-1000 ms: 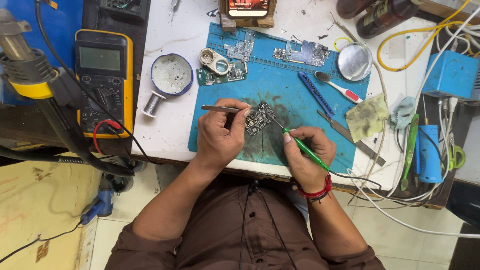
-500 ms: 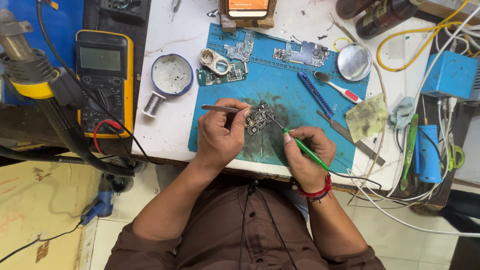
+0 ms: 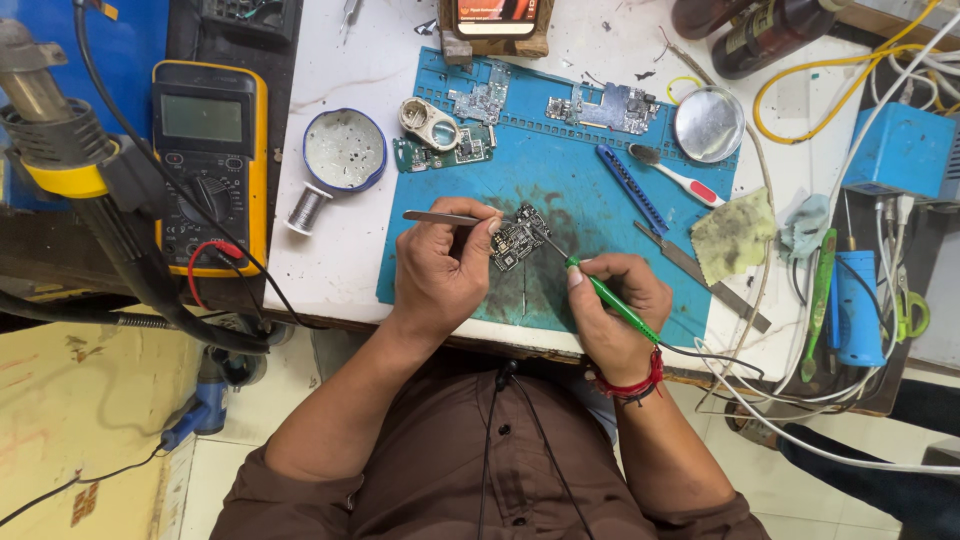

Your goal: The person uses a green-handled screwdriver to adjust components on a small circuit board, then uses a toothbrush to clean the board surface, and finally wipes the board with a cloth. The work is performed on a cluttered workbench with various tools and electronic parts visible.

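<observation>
Circuit board point(image 3: 516, 240), small and dark, is lying near the middle of the blue work mat point(image 3: 600, 215), where the left hand point(image 3: 445, 265) is closing around metal tweezers point(image 3: 445, 217) at the board's left edge and the right hand point(image 3: 610, 310) is gripping a green-handled soldering iron point(image 3: 608, 298) whose tip is meeting the board's right edge. Bare mat is showing just above the board, while a blue knife point(image 3: 632, 187), a toothbrush point(image 3: 680, 177) and a metal blade point(image 3: 700, 275) are crowding the right side, and other boards point(image 3: 610, 105) are lying along the mat's far edge. A round tin point(image 3: 344, 150), a solder spool point(image 3: 303, 208) and a yellow multimeter point(image 3: 208, 160) are sitting well to the left of the mat.
</observation>
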